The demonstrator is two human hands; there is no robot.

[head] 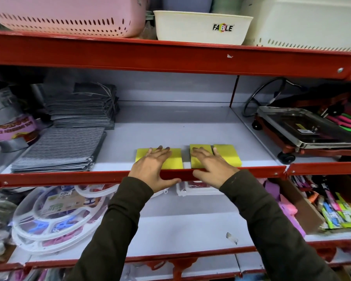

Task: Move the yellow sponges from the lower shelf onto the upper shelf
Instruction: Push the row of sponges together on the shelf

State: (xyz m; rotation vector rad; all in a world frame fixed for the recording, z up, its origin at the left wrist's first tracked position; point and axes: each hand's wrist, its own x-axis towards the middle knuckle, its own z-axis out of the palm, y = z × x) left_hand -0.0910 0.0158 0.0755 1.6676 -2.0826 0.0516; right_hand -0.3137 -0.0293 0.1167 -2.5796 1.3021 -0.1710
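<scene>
Several flat yellow sponges lie in a row at the front of the middle white shelf point(170, 126), just behind its red lip. My left hand point(150, 165) rests palm-down, fingers spread, on the left sponges point(175, 159); its thumb hangs below the red lip. My right hand point(211, 165) lies flat the same way on a sponge point(197, 163) with a dark underside. The rightmost sponge point(229, 155) is touched only by a fingertip. Neither hand is closed around a sponge. The lower shelf point(190, 226) below my arms shows no yellow sponges.
Stacks of grey striped cloths point(59, 151) sit left of the sponges. A steel weighing scale on wheels point(304, 132) stands to the right. Plastic basins, including a white one point(201, 27), fill the top shelf. Round clip hangers point(55, 216) and a box of pens point(336, 211) occupy the lower shelf.
</scene>
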